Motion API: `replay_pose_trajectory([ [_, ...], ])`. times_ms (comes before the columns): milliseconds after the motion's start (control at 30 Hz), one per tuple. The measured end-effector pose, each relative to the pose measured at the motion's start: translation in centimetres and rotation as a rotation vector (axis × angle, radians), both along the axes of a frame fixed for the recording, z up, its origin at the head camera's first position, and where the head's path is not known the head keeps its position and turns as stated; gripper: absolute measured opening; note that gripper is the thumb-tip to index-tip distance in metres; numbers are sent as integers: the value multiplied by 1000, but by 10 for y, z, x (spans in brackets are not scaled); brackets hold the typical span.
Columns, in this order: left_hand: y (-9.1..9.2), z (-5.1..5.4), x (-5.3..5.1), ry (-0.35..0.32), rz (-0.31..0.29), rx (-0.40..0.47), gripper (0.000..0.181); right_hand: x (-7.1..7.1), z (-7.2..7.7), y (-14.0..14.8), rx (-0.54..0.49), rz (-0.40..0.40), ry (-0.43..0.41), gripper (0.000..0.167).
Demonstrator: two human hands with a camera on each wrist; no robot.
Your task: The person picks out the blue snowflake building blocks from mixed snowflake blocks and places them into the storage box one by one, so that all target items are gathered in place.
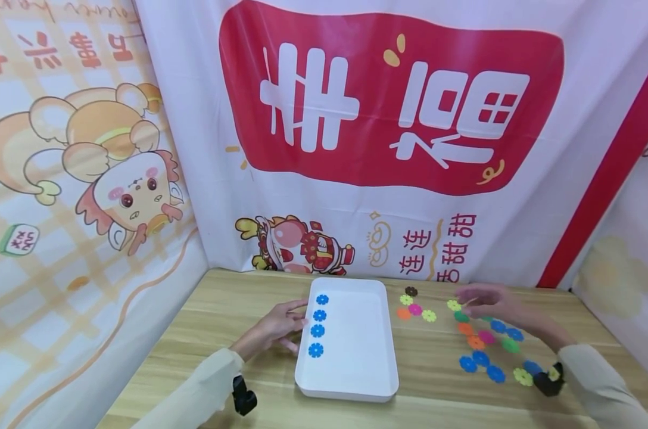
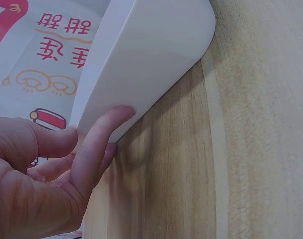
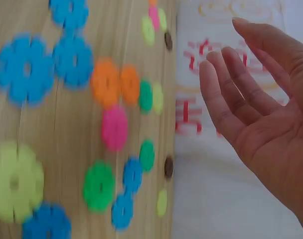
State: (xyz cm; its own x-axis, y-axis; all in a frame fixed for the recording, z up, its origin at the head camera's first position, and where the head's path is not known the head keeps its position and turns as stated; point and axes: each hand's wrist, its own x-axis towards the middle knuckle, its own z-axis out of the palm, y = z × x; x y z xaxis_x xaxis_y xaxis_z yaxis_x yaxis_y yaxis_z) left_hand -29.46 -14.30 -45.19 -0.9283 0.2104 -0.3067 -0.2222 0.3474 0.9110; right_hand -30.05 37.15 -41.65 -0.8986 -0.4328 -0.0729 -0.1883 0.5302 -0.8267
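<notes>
A white tray (image 1: 351, 390) lies on the wooden table, with several blue notched flower discs (image 1: 317, 330) in a column along its left side. My left hand (image 1: 278, 325) touches the tray's left wall from outside. In the left wrist view, one extended fingertip (image 2: 122, 113) rests against that wall. My right hand (image 1: 490, 304) hovers over the loose discs at the right. Seen in the right wrist view, its fingers (image 3: 219, 94) are spread and slightly bent, with nothing between them. Beneath and around it lie blue, orange (image 3: 106, 82), pink (image 3: 114, 128), green (image 3: 98, 185) and yellow discs.
A smaller group of discs, with a pink one (image 1: 415, 310) and a brown one (image 1: 411, 291), lies just right of the tray. Printed cloth (image 1: 377, 173) hangs behind the table, and another cloth (image 1: 158, 286) borders its left side.
</notes>
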Motion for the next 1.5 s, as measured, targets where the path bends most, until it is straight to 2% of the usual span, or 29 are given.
replay_pose_trajectory([
  [200, 0, 1, 1, 2, 7, -4, 59, 4, -8, 60, 83, -117, -47, 61],
  [400, -1, 3, 1, 4, 8, 11, 59, 9, -31, 113, 118, -136, -83, 67],
  [533, -1, 2, 1, 5, 7, 10, 59, 15, -50, 134, 154, -148, -104, 68],
  [700, -3, 3, 1, 7, 15, -8, 61, 16, -65, 137, 182, -144, -94, 68],
  [867, -3, 1, 1, 4, 14, -2, 59, 14, -71, 131, 242, -174, -37, 63],
  [1000, -1, -2, 1, 2, 13, 4, 59, 17, -75, 130, 277, -187, 4, 59],
  [1267, 2, -9, 5, 3, 5, 2, 60, 25, -81, 129, 268, -229, -5, 54],
  [1500, 4, -2, 3, 9, 23, -9, 58, 22, -81, 127, 285, -222, 67, 44],
])
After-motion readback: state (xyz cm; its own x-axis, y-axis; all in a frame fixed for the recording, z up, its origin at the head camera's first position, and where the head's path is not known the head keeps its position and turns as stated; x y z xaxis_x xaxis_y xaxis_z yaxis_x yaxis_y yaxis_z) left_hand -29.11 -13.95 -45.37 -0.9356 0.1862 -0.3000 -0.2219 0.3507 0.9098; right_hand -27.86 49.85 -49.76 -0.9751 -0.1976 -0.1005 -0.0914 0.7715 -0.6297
